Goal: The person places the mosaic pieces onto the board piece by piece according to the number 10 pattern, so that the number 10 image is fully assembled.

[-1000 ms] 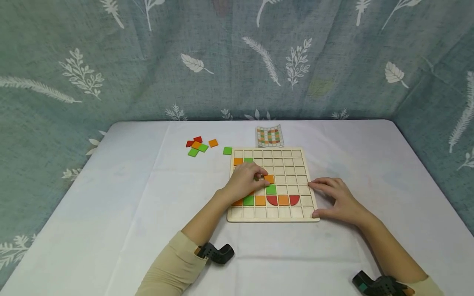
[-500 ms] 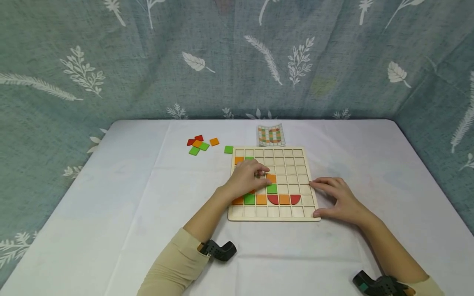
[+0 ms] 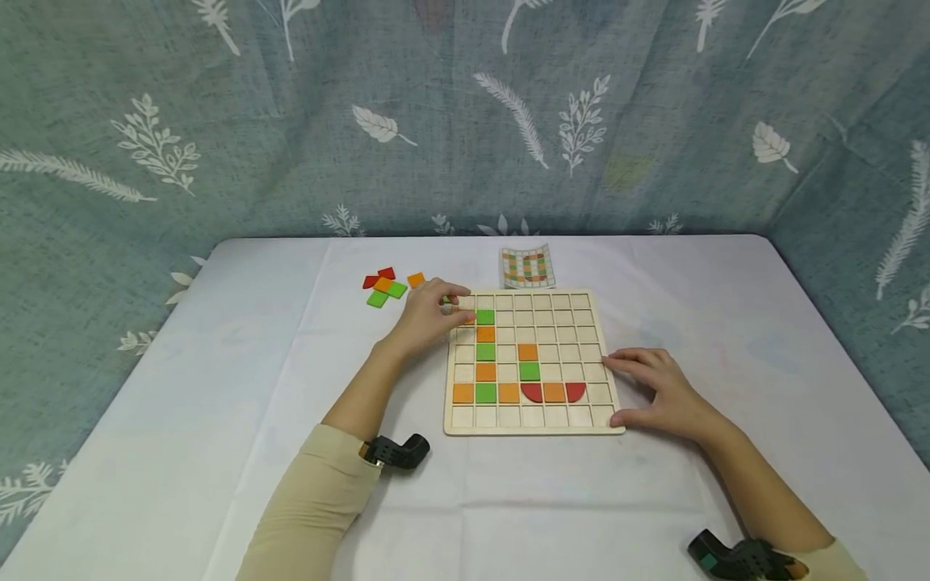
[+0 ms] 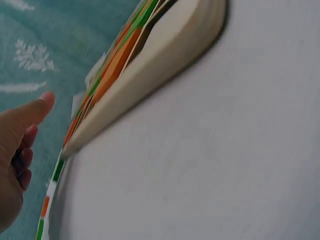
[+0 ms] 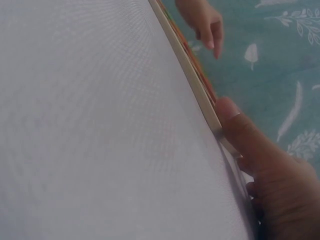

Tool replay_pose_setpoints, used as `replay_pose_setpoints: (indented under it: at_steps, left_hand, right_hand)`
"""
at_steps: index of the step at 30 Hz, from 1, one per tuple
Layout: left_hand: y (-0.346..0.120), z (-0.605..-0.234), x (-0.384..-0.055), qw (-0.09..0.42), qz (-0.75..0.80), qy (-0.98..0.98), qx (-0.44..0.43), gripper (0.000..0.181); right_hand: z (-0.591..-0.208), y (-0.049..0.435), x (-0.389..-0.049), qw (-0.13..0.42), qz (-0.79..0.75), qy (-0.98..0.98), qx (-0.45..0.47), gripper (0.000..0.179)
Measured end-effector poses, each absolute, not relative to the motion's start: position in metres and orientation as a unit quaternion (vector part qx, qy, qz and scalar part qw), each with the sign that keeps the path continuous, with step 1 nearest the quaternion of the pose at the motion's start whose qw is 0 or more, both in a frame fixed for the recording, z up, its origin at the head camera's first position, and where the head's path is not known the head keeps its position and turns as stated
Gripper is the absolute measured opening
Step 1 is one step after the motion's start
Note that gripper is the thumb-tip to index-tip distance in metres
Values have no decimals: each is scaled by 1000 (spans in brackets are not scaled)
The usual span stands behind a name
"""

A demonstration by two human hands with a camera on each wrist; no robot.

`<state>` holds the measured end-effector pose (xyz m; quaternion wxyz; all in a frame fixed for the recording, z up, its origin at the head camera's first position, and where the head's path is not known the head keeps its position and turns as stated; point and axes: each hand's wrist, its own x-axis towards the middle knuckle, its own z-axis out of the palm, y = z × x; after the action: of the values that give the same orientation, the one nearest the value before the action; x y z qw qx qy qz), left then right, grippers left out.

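Note:
A wooden grid board point(image 3: 534, 417) lies on the table, with several orange and green square tiles and two red curved pieces in its cells. Over its far left corner is my left hand point(image 3: 425, 313), thumb and index finger spread apart; nothing shows between them. This hand partly hides an orange tile point(image 3: 469, 320) in the board and a green tile point(image 3: 446, 299) beside it. My right hand point(image 3: 656, 390) rests against the board's right edge, fingers fairly straight and thumb at the near corner. In the right wrist view, the thumb point(image 5: 250, 137) touches the board's rim point(image 5: 192, 82).
Left of the board's far side lies a small pile of red, orange and green pieces point(image 3: 385, 287), with a lone orange tile point(image 3: 416, 279) nearby. A printed pattern card point(image 3: 526, 268) lies just behind the board. A leaf-patterned curtain point(image 3: 436, 121) hangs beyond the white-covered table point(image 3: 327, 347).
My left hand has moved from the middle of the board back and left to its far left corner, uncovering a column of orange and green tiles. My right hand stays at the edge.

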<state>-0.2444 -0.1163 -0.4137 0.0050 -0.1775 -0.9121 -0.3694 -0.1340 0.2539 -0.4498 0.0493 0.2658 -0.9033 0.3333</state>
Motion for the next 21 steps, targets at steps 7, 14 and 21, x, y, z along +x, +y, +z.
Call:
replay_pose_setpoints:
  at_steps: [7,14,21]
  left_hand:
    - [-145,-419,-255,21,-375,-918,-124,41]
    - [-147,-431,-271,-19,-324,-938,-121,46]
    - [-144,-432,-273,-16,-301,-946,-118,37]
  right_hand:
    - [-449,255,-134,42,333,-904,266,79]
    - [-450,255,-135,49,336,-899,276,79]
    - [-451,256,-135,53,336,-898,278,79]
